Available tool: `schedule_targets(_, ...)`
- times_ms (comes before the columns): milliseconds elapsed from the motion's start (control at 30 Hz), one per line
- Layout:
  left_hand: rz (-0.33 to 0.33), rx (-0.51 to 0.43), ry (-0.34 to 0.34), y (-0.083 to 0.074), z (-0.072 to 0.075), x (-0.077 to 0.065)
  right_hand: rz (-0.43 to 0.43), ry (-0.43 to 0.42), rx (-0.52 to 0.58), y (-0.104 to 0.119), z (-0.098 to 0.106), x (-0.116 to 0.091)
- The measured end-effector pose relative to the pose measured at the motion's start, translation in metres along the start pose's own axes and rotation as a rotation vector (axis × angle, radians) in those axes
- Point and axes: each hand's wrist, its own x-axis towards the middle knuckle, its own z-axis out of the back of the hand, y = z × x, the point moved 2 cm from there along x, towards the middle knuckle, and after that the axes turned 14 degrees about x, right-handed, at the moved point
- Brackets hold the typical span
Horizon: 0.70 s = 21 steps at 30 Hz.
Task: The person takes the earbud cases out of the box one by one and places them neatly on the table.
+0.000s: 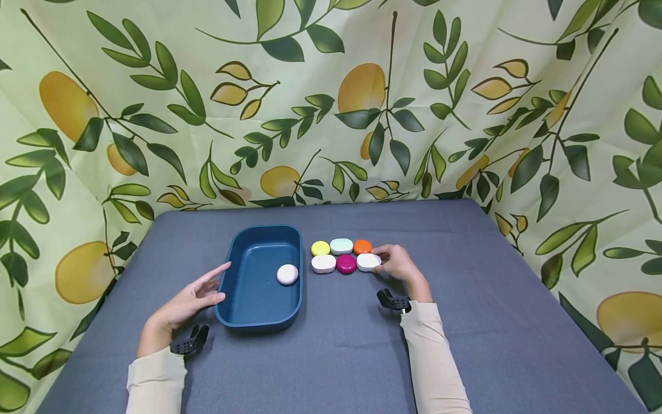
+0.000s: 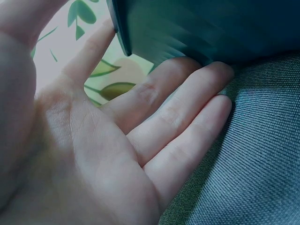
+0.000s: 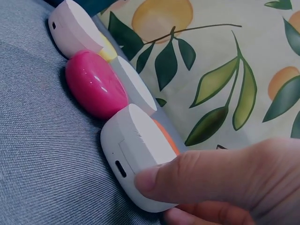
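Note:
My right hand (image 1: 397, 263) pinches the white earbud case (image 1: 366, 263) at the near right end of a small cluster. In the right wrist view the thumb (image 3: 157, 180) lies on its front, beside a dark charging port, while the other fingers are partly hidden behind it. The case sits on the cloth. My left hand (image 1: 187, 300) touches the left wall of a blue bin (image 1: 253, 302), fingers extended, the index finger up at the rim. Inside the bin, near its right wall, lies a round white piece (image 1: 287, 275).
Beside the held case are a glossy magenta piece (image 1: 346, 264) and another white case (image 1: 323, 264). Behind them stand yellow (image 1: 320, 248), pale mint (image 1: 341, 246) and orange (image 1: 362, 246) pieces. Grey cloth (image 1: 331, 356) covers the table; a leaf-patterned curtain (image 1: 310, 69) surrounds its back and sides.

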Motion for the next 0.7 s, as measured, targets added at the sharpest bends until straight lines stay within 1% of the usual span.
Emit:
schedule_targets(33,-0.004,0.015,0.001,-0.001,0.0,0.0,-0.001,-0.002,-0.006,0.0,0.0,0.0)
schedule_targets(200,-0.008,0.029,0.009,-0.002,0.0,-0.001,-0.012,-0.014,0.006,0.002,0.0,-0.001)
schedule_targets(300,0.001,0.014,0.004,-0.001,0.0,-0.001,-0.008,-0.031,0.036,0.006,0.003,-0.002)
schedule_targets(567,0.0,0.003,-0.007,0.002,-0.001,0.0,0.002,-0.075,0.057,0.021,0.006,-0.006)
schedule_targets(700,0.0,0.002,-0.007,0.001,-0.001,0.0,0.008,-0.09,0.104,0.035,0.005,-0.008)
